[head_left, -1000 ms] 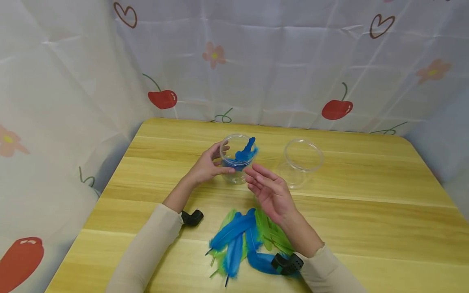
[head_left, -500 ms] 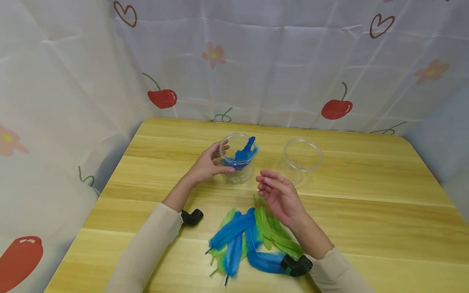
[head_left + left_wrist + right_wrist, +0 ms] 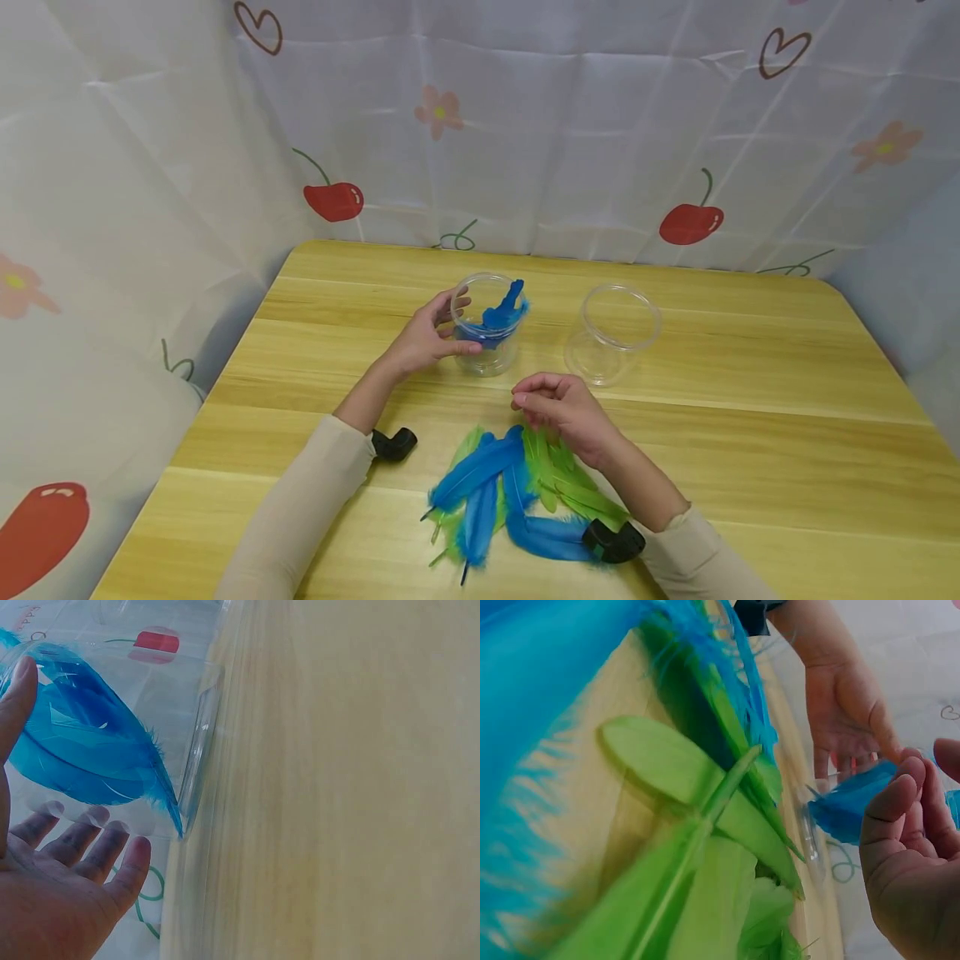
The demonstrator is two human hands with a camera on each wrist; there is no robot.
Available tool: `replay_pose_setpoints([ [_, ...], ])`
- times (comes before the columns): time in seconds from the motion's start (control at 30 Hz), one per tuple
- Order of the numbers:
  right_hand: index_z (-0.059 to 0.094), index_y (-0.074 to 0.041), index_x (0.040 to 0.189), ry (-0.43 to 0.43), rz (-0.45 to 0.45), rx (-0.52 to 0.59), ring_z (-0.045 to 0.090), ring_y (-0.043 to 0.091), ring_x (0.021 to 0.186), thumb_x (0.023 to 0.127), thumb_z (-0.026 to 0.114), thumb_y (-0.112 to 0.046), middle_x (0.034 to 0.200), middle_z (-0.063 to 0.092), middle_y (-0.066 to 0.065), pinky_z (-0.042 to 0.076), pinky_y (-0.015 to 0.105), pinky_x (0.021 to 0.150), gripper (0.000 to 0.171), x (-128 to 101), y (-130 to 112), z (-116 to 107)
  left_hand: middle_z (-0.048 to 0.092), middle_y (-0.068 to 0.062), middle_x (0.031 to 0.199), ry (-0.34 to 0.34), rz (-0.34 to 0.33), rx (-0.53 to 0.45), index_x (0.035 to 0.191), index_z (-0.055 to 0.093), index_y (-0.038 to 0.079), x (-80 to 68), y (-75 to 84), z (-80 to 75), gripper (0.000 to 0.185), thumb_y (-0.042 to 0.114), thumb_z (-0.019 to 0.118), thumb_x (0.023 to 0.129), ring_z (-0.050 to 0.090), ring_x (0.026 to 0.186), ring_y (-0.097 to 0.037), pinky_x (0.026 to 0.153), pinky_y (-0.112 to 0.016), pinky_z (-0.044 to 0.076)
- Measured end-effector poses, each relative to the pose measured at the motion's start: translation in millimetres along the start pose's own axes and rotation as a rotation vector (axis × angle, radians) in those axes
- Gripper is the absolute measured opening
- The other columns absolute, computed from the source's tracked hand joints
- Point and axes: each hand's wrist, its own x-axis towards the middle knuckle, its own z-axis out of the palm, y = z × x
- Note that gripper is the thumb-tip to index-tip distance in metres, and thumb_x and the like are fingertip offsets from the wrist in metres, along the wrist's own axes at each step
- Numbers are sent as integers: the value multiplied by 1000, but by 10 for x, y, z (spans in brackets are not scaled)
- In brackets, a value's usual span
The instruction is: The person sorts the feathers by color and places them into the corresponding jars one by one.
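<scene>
**L hand (image 3: 423, 337) on clear plastic jar (image 3: 486, 360), R hand (image 3: 570, 414) free**

Light grip on the jar prob. worked best, as thin walls could flex; loose blue feathers (image 3: 480, 475) likely wanted lifting singly by the quill. L arm stretched fwd, hand clamped round the upright jar, thumb on near side, blue plumes (image 3: 501, 317) inside. R hand hovered near the lime-green feathers' (image 3: 577, 492) far end, fingers loosely bent, thumb/index tips close, nothing visible between. 2nd jar (image 3: 611, 333) stood beyond.

Wood-grain table (image 3: 772, 400), far corners rounded. Standing on it we note a clear left container (image 3: 497, 358) and, apart from it, a clear right container (image 3: 611, 350). Nearer, blue feathers (image 3: 480, 479) lie overlapping green feathers (image 3: 566, 479), most of the green toward the right.
</scene>
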Motion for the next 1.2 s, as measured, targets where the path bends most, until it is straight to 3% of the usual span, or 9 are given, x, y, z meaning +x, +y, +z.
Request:
replay_pose_setpoints([
  [0.13, 60, 18, 111, -42, 1, -111, 55, 15, 68, 96, 65, -10, 81, 68, 4, 49, 23, 63, 32, 16, 20, -13, 40, -15, 153, -3, 2, 0, 154, 29, 9, 1, 5, 2, 88, 19, 81, 84, 40, 139, -32, 109, -49, 38],
  [0.43, 64, 13, 109, -100, 32, -216, 48, 13, 60, 95, 68, -15, 70, 60, 1, 39, 21, 52, 32, 52, 57, -35, 38, -15, 154, -4, -9, -8, 155, 27, 9, 2, 21, -2, 88, 14, 80, 85, 38, 140, -34, 110, -50, 36],
  [0.67, 67, 11, 106, -134, 32, -297, 47, 12, 58, 94, 68, -12, 79, 67, 9, 39, 21, 50, 26, 73, 51, -58, 35, -16, 156, -9, -11, -19, 157, 23, 9, 4, 29, -1, 91, 9, 79, 85, 34, 142, -35, 111, -52, 34],
  [0.97, 70, 8, 103, -214, 21, -379, 64, 15, 75, 91, 72, -10, 85, 71, 7, 51, 22, 66, 22, 97, 94, -49, 39, -15, 154, -5, 4, -12, 154, 29, 7, 1, 10, -4, 89, 15, 81, 83, 38, 140, -32, 110, -49, 36],
  [1.2, 70, 8, 102, -284, 2, -407, 66, 15, 77, 88, 75, -7, 86, 73, 9, 55, 23, 70, 21, 98, 126, -44, 40, -14, 153, -4, 5, -9, 155, 29, 8, -5, 19, 3, 89, 16, 82, 83, 40, 139, -32, 110, -49, 37],
])
